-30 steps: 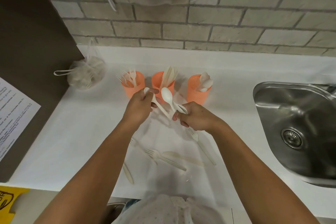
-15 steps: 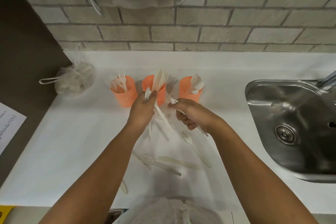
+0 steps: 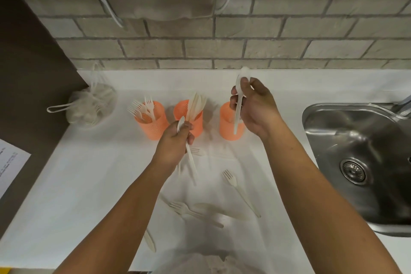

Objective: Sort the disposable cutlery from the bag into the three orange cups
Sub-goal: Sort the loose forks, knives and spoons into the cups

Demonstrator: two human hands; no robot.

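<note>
Three orange cups stand in a row on the white counter: the left cup holds forks, the middle cup holds knives, and the right cup is partly behind my right hand. My right hand grips a white spoon upright over the right cup, handle pointing down. In front of the middle cup, my left hand holds another white spoon, its handle slanting down. A clear plastic bag lies flat under loose forks and a knife.
A steel sink is sunk into the counter at the right. A mesh drawstring pouch lies left of the cups by a dark panel. A brick wall rises behind. A printed sheet hangs at the far left.
My right hand has risen from the counter and moved right with a spoon, now above the right cup. My left hand stays near the middle cup with its spoon.
</note>
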